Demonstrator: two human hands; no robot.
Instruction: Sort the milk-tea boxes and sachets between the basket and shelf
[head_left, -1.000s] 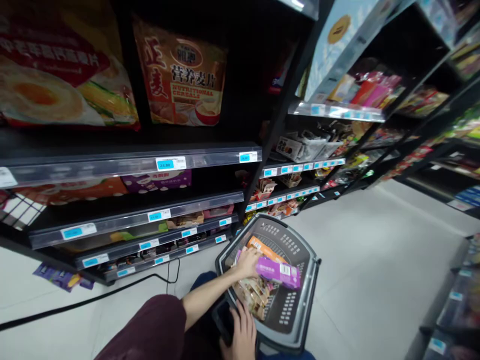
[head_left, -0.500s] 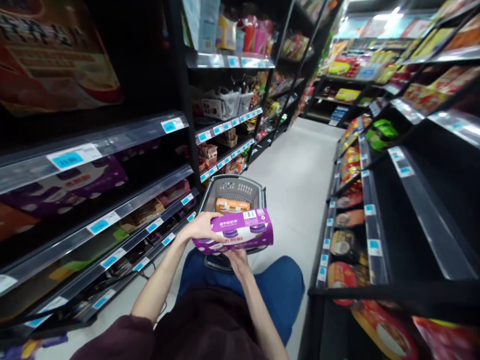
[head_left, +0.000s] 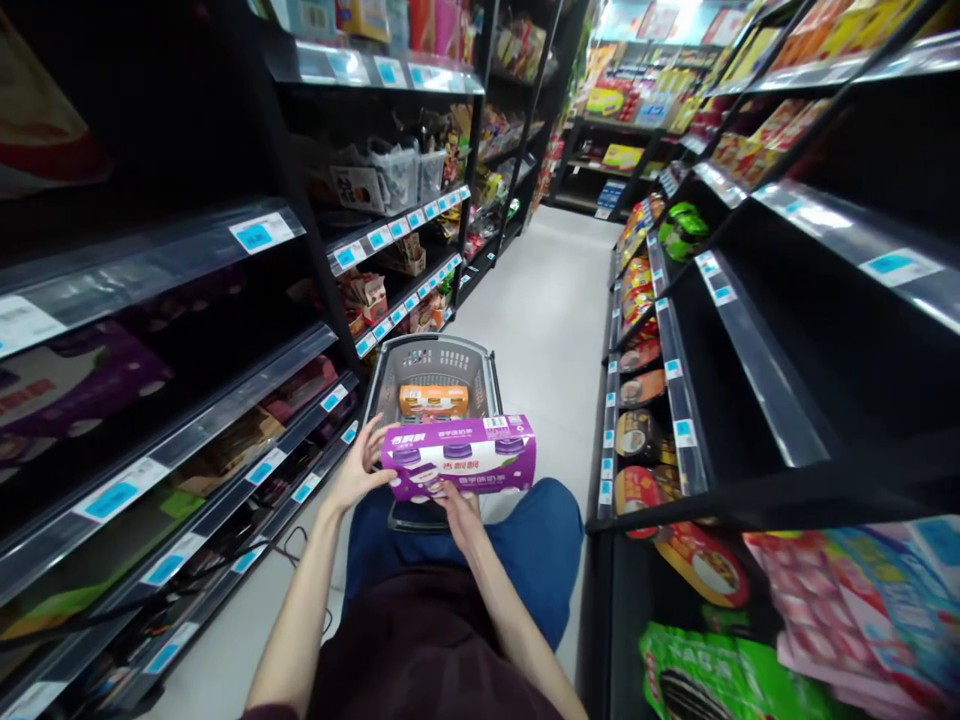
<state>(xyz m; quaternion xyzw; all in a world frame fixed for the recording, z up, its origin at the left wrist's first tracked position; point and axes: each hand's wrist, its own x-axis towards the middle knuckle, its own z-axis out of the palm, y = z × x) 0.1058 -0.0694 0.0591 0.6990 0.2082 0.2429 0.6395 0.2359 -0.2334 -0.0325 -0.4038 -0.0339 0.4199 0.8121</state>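
Observation:
A purple and white multipack of milk tea cups (head_left: 459, 458) is held level in front of my knees, just over the near end of a grey shopping basket (head_left: 491, 375). At its left end my left hand (head_left: 364, 465) grips it, thumb on the near side and fingers behind. From below, my right hand (head_left: 461, 510) holds its lower edge, with the thumb on the front face. An orange multipack (head_left: 433, 400) lies inside the basket, beyond the purple one. What lies under the purple pack is hidden.
Left, a dark shelf unit with price tags (head_left: 261, 232) holds another purple pack (head_left: 75, 385). Round instant food bowls (head_left: 637, 500) and a green bag (head_left: 720, 670) sit on the right shelves. A pale floor aisle (head_left: 555, 290) runs ahead between them.
My left hand has slid from the top of the purple pack to its left end. The pack's printed front now shows more fully. My view has turned right.

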